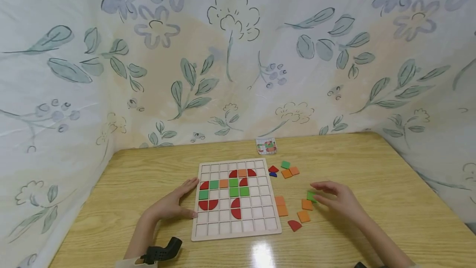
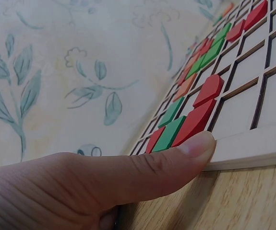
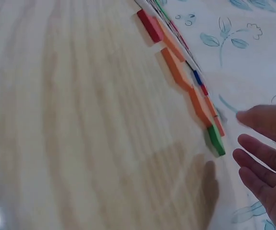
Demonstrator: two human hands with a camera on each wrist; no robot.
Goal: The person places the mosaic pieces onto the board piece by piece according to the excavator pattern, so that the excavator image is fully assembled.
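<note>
A pale wooden grid board (image 1: 256,218) bears red quarter-circle pieces (image 1: 236,209) and green and orange square tiles, some side by side in its cells. My left hand (image 1: 169,205) lies at the board's left edge. Its thumb (image 2: 176,160) touches the rim in the left wrist view, close to a red piece. To the right of the board, my right hand (image 1: 340,198) hovers over a loose green tile (image 1: 311,196), with thumb and fingers apart. In the right wrist view, that green tile (image 3: 216,140) lies on the table just short of the fingers (image 3: 260,167).
Loose orange tiles (image 1: 303,216) and a red quarter-circle (image 1: 295,225) lie right of the board. Farther back are more orange tiles, a green tile (image 1: 285,164), red and blue pieces. A small pattern card (image 1: 266,146) lies by the flowered cloth (image 1: 238,73) behind the table.
</note>
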